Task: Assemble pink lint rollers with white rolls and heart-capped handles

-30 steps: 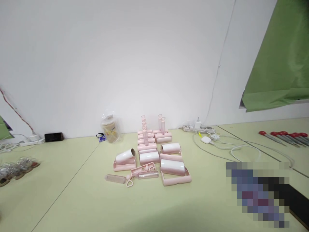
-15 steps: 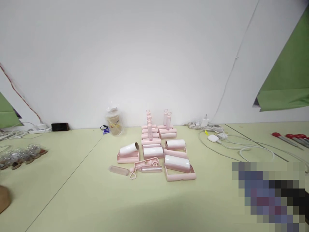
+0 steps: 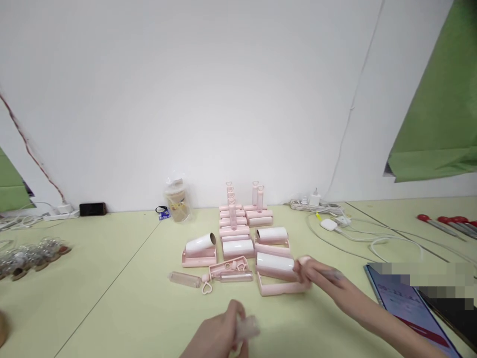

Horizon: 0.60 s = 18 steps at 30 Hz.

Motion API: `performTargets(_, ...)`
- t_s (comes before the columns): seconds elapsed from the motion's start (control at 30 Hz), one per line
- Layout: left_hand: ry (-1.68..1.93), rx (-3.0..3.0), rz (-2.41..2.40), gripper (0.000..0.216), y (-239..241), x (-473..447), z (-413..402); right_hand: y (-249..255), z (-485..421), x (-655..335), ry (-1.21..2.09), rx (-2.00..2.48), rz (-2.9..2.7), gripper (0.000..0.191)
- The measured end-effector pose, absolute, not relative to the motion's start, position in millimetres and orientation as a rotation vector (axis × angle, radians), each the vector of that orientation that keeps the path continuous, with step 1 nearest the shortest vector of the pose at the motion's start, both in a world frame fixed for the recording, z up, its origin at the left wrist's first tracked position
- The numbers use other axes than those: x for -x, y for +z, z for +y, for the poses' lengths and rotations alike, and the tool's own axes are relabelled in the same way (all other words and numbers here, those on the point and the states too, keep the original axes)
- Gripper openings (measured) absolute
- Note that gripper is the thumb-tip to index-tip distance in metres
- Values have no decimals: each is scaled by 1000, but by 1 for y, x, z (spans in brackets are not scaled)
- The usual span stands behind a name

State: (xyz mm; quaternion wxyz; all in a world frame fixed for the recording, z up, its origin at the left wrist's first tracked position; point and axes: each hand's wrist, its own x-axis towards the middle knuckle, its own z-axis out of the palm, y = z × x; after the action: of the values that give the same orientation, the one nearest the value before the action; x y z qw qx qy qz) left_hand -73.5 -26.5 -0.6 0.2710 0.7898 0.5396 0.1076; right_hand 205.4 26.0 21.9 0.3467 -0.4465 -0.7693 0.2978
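Observation:
My left hand (image 3: 219,330) is closed around a translucent, pale plastic piece (image 3: 248,328), blurred, low at the front. My right hand (image 3: 307,271) has its fingers bent at the right end of a lint roller's white roll (image 3: 275,261) and its pale pink frame (image 3: 279,288). A greyish see-through object (image 3: 332,274) shows beside that hand; its kind is unclear. Left of the frame lie a clear tube (image 3: 234,276), an open pink case (image 3: 228,267), another clear tube (image 3: 185,279) and a pink heart-shaped loop (image 3: 206,286).
More lint rollers (image 3: 234,231) are lined up behind, with tubes with heart tops (image 3: 260,199) upright. A bagged cup (image 3: 179,201) is by the wall. Cables (image 3: 387,243), red-ended tools (image 3: 443,221) and a phone (image 3: 402,298) are at right, glass bulbs (image 3: 33,256) at left.
Both my hands have come into view. The left holds a translucent piece at the front; the right has reached the front-right lint roller. The view has tilted slightly.

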Motion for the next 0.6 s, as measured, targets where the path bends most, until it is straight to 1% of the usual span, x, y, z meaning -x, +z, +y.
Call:
performTargets(0.07,364,-2379,1357,24,3,48,-9,33,53,-185,784,1096,-1934,39)
performTargets(0.13,437,-2585,1301,21,2,28,3,33,76,-171,781,1059,-1857,39)
performTargets(0.3,494,-2979,1228,25,-33,-1,18,19,111,-157,761,1083,-1752,50)
performTargets(0.43,608,-3145,1145,13,-60,-17,21,22,116,-159,734,1101,-1663,51)
performTargets(0.5,666,-3171,1120,14,-65,-23,22,28,111,-166,692,1109,-1613,51)
performTargets(0.6,699,-3129,1142,22,-66,-27,27,32,100,-181,625,1145,-1600,49)
